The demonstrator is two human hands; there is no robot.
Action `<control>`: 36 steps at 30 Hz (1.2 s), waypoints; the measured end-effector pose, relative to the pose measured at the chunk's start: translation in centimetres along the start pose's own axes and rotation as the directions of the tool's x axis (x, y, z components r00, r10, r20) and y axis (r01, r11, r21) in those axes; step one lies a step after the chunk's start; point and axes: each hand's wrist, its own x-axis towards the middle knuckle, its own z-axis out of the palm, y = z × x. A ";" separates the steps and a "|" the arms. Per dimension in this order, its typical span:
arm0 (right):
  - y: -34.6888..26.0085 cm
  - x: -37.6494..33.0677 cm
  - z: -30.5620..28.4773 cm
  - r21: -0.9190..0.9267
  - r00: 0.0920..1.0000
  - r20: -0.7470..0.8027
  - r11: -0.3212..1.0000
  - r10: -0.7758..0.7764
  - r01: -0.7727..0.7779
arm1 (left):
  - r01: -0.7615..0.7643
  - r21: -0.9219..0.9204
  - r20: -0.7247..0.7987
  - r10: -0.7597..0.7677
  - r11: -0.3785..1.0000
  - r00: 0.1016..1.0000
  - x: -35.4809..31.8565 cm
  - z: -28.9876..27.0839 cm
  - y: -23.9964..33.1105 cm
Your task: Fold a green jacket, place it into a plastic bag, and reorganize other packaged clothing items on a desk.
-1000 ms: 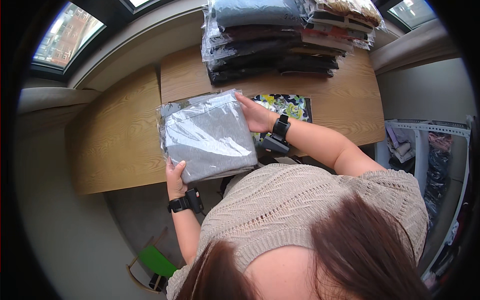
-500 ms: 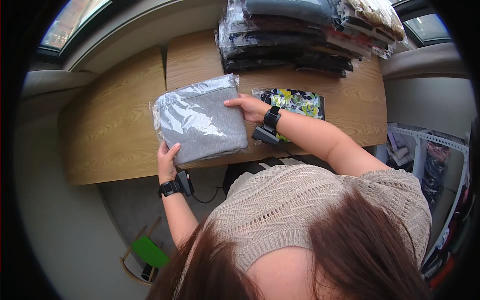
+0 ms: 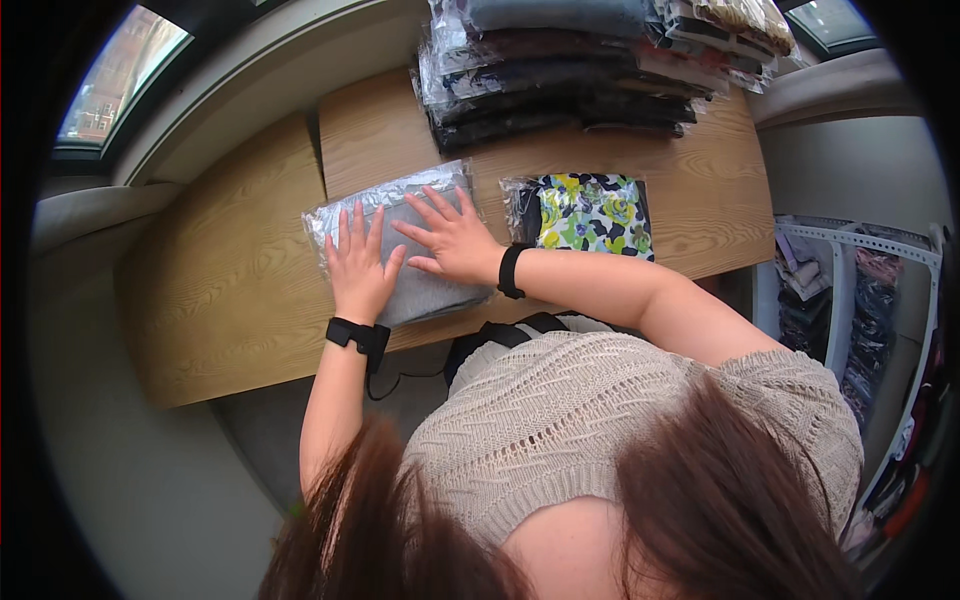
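Observation:
A folded grey garment in a clear plastic bag [image 3: 430, 290] lies on the wooden table [image 3: 230, 270] in front of me. My left hand [image 3: 362, 270] rests flat on its left part, fingers spread. Over its right part lies my right hand [image 3: 450, 238], also palm down with the fingers apart. Both hands cover much of the middle of the package. Just right of my right hand is a folded floral garment in a clear bag [image 3: 595, 213], patterned in yellow, green, black and white.
A tall stack of bagged folded garments [image 3: 560, 75] stands at the back of the table. To the right is a white metal shelf rack [image 3: 845, 290] holding more bagged clothes. A gap runs between two table sections at the left. Windows are at the upper corners.
The grey package was gripped at its left and right edges. It now lies flat on the table, and both hands have moved onto its top with fingers spread.

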 end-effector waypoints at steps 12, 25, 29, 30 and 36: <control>0.6 0.4 4.7 -0.050 0.999 0.042 0.999 0.008 -0.006 | -0.060 -0.055 0.043 0.062 0.997 0.997 1.5 5.2 -2.4; 1.2 0.5 6.4 -0.080 0.998 0.059 0.997 0.006 -0.001 | -0.034 -0.089 0.083 0.042 0.995 0.996 1.8 6.5 -3.0; 1.1 0.7 6.1 -0.095 0.998 0.058 0.995 0.026 -0.020 | -0.030 -0.075 0.122 0.039 0.997 0.992 1.8 6.9 -3.2; 1.1 0.9 5.7 -0.079 0.991 0.126 0.996 0.045 -0.035 | -0.059 -0.055 0.089 0.064 0.997 0.994 2.0 6.9 -3.2; 2.9 2.1 0.1 0.259 0.943 0.334 0.962 -0.011 -0.081 | -0.002 -0.086 0.329 0.030 0.996 0.944 2.9 5.4 -3.7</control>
